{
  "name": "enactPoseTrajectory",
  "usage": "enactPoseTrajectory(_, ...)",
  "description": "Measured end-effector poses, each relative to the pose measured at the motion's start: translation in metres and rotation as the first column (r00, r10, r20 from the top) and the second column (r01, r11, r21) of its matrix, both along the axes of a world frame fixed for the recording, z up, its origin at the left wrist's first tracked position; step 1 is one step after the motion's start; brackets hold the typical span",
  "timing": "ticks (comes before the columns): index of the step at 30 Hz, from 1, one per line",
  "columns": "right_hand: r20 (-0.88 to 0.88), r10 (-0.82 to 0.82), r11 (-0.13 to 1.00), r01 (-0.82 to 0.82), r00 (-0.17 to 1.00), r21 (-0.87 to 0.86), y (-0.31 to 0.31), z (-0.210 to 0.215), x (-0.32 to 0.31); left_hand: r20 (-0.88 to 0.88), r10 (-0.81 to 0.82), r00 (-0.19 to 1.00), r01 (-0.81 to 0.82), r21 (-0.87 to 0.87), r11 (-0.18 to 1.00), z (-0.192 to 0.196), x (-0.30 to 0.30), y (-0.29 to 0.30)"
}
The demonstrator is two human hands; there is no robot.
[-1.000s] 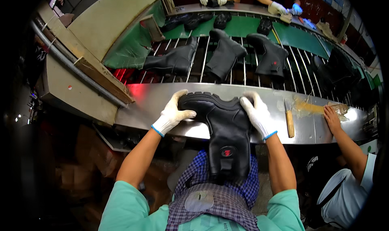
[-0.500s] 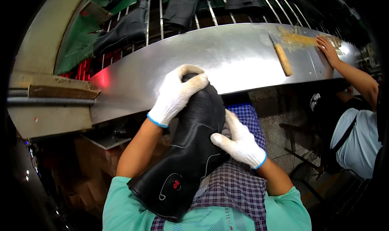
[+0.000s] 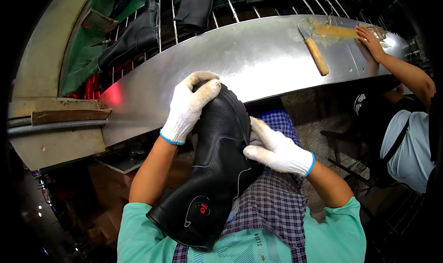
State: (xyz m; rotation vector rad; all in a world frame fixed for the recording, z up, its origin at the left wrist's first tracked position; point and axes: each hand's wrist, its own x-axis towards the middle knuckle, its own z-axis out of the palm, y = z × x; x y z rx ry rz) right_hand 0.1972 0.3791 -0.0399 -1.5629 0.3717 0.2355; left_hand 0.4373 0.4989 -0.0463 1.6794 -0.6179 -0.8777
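Note:
A black leather boot lies tilted across my lap and chest, its toe pointing away toward the metal ledge and its shaft opening near my left side. A small red emblem and pale stitching mark the shaft. My left hand, in a white knit glove with a blue cuff, is wrapped over the toe. My right hand, gloved the same way, grips the boot's right edge by the sole; its fingertips are partly hidden behind the boot. Part of the ridged sole shows along the toe's right side.
Beyond the boot runs a curved metal ledge. On it lies a wooden-handled knife near brown tape. Several black boots rest on a barred rack behind. At right, a co-worker's hand touches the ledge.
The boot has turned slightly, showing more of its sole edge along the right. My left hand has shifted a little left with the toe; my right hand has moved slightly right.

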Motion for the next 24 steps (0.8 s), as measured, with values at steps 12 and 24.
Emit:
enactPoseTrajectory(12,0.044,-0.261,0.965,0.263,0.964,-0.027,0.046,-0.011,-0.019,-0.009,0.053,0.999,-0.053,-0.026,0.998,-0.003,-0.002,0.003)
enactPoseTrajectory(24,0.079,-0.32,0.929,0.329,0.944,-0.167,0.061,-0.031,-0.002,0.045,0.038,0.998,-0.035,-0.059,0.998,-0.006,0.001,0.006)
